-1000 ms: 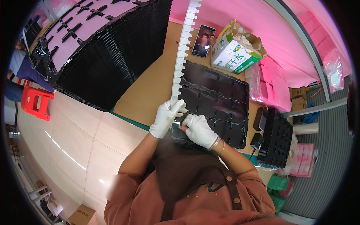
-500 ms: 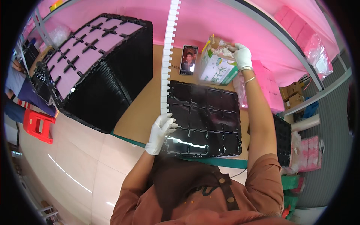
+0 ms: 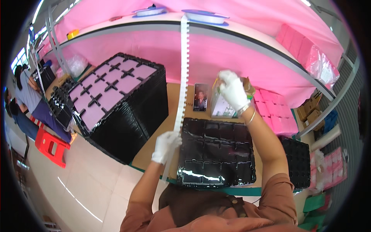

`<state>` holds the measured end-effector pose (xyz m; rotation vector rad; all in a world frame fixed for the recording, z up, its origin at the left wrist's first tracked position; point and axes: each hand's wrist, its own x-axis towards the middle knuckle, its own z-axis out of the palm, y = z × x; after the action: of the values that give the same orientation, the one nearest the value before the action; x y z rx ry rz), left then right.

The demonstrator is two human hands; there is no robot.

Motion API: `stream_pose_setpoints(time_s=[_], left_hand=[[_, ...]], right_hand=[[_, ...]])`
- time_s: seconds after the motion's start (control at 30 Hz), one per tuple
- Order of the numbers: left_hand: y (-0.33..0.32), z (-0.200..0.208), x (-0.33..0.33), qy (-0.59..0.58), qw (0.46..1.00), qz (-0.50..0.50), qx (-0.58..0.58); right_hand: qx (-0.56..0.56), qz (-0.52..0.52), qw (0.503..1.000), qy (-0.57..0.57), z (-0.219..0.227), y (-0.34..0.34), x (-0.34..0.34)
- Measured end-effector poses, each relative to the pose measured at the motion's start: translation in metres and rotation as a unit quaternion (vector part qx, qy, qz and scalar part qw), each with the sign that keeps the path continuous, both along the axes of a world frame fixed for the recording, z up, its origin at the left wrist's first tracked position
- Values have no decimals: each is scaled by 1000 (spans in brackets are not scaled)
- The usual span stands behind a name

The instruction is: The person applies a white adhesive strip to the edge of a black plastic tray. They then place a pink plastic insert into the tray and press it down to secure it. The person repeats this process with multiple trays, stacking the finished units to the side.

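My left hand, in a white glove, is closed on a long white notched strip beside a black compartmented plastic tray. The strip comes down from the shelf above, and its lower end shows below the hand. My right hand, also gloved, is raised over an open white and green carton behind the tray. Its fingers are bent together; anything between them is too small to make out. Left of the carton lies a phone with its screen lit.
A tall stack of black trays with lilac sheets on top stands left. Pink wrapped packs sit right of the carton. Overhead runs a shelf bearing a reel. A red stool and people are far left.
My right hand has moved from the carton's right edge to above it. The strip now reaches below my left hand. The view has tilted up, bringing the shelf and reels in.
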<state>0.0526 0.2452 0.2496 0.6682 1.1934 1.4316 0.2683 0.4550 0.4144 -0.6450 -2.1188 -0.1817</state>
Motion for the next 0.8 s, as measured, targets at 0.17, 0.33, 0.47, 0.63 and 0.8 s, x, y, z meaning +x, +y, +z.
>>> stream_pose_setpoints(time_s=[0.17, 0.33, 0.47, 0.63, 0.8], left_hand=[[-49, 8, 11, 27, 999, 36, 3], [-92, 20, 15, 64, 997, 51, 15], [-130, 21, 4, 124, 990, 37, -55], [-185, -35, -35, 85, 992, 82, -54], [-229, -59, -55, 48, 988, 62, -134]], right_hand=[[160, -46, 985, 46, 120, 45, -50], [167, -103, 980, -16, 165, 97, -111], [205, -204, 952, -100, 166, 104, -126], [148, -247, 952, -101, 182, 107, -72], [222, -163, 961, 21, 176, 118, -64]])
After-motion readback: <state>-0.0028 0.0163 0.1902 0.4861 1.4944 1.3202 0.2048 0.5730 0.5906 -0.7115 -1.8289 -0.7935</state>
